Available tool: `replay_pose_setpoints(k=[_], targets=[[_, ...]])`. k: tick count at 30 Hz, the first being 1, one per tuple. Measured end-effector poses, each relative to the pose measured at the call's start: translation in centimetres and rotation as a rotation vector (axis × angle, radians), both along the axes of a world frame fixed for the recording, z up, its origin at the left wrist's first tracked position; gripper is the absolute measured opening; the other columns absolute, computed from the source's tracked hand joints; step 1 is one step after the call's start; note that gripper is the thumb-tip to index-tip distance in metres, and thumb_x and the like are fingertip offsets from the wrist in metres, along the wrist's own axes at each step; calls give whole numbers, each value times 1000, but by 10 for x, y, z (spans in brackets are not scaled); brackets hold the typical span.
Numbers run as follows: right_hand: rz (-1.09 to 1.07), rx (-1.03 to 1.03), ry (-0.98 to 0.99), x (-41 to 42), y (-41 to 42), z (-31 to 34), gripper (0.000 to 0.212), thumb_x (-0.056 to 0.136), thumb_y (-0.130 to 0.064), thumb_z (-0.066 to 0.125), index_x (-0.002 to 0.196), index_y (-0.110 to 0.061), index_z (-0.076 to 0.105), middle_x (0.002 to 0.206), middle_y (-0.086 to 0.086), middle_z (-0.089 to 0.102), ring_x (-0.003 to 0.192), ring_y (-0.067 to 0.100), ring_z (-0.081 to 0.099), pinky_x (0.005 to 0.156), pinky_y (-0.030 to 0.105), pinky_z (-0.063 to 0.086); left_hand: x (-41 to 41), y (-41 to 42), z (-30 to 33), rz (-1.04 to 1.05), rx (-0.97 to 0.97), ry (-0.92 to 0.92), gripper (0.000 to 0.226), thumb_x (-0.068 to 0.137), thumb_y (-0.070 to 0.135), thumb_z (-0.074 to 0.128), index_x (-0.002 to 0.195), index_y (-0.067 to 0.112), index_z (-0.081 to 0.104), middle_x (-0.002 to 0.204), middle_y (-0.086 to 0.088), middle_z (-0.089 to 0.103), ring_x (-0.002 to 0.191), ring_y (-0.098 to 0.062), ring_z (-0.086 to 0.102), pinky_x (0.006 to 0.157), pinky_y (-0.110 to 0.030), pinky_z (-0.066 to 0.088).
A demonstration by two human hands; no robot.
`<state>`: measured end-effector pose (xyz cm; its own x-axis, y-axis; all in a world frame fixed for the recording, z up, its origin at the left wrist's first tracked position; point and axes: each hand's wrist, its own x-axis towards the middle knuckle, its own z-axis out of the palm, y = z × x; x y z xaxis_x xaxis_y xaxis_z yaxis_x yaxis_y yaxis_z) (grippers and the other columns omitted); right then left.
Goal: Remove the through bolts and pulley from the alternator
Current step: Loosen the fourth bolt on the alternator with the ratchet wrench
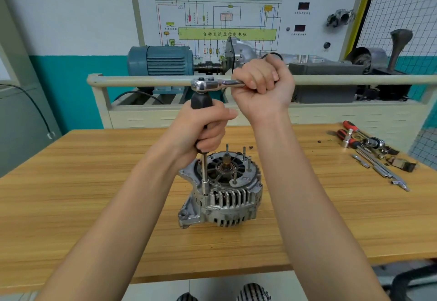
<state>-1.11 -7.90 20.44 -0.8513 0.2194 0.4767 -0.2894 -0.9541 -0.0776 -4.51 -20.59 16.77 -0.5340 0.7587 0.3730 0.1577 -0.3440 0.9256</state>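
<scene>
A grey alternator (227, 196) stands on the wooden table (94, 194) with its shaft end up. Several thin bolts (244, 153) stick up from its top. A driver with a black handle (201, 102) stands upright, its steel shaft and socket (204, 186) seated on the alternator's left edge. My left hand (203, 128) grips the black handle. A chrome ratchet (208, 84) sits on top of the handle and points right. My right hand (262, 85) grips the ratchet's handle in a fist.
Loose tools (371, 151) with red handles, sockets and extension bars lie at the table's right side. Behind the table a beige rail (142, 80) fronts a training rig with a blue motor (160, 60) and a wiring panel (227, 33).
</scene>
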Motion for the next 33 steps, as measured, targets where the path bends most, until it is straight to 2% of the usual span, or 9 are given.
replay_pose_setpoints(k=[3,7,10,14,17,22,25,29,33], targets=[[-39,-48,-29,-2,3,-2,44,81,-13,40,37,-16,32,31,-5,24,25,11,23,36,18,23,2,9,-2,127,6,-53,55,90,7,52,43,22,27,35,7,21,27,-7,16,33,-13,15],[-192,-10,35,14,-6,-1,44,81,-12,38,37,-17,34,32,-6,23,27,9,21,37,20,21,4,11,-3,262,31,-56,55,91,3,50,45,23,28,37,7,21,28,-9,15,36,-13,16],[-463,166,147,30,-23,-4,51,90,-10,33,39,-18,34,34,-7,24,33,10,16,42,22,20,6,17,-4,401,58,-78,55,88,2,52,43,25,30,38,7,23,30,-10,15,37,-13,17],[-749,276,322,40,-47,-12,47,86,-6,31,42,-18,36,35,-6,28,34,8,19,45,25,18,9,22,-4,487,68,-64,58,84,0,53,38,26,30,37,8,23,31,-11,16,38,-13,17],[-653,266,294,39,-36,-11,49,88,-8,32,39,-18,34,34,-6,27,35,11,14,44,22,20,7,15,-5,413,64,-35,52,83,1,56,43,25,31,39,7,24,32,-11,17,38,-15,18],[-202,132,68,19,-3,1,45,81,-14,38,36,-16,35,31,-5,25,28,10,22,40,20,24,3,-2,1,88,46,3,32,74,13,59,49,17,39,40,3,32,34,-13,28,40,-20,24],[-20,-3,-9,1,6,1,46,82,-14,38,37,-16,32,30,-5,24,25,11,24,38,18,23,1,1,2,65,13,-14,38,78,11,60,49,16,37,38,4,30,29,-10,25,37,-16,21],[-120,-28,-33,2,3,1,49,86,-13,37,37,-17,33,32,-6,24,27,10,22,36,19,22,0,10,1,165,28,-82,45,90,4,52,53,16,28,36,7,24,27,-6,17,33,-12,16],[-430,129,54,22,-16,0,52,90,-11,33,39,-19,32,35,-6,23,33,10,18,42,21,21,0,14,0,321,52,-87,44,90,2,51,55,18,30,38,7,24,29,-7,16,36,-12,16]])
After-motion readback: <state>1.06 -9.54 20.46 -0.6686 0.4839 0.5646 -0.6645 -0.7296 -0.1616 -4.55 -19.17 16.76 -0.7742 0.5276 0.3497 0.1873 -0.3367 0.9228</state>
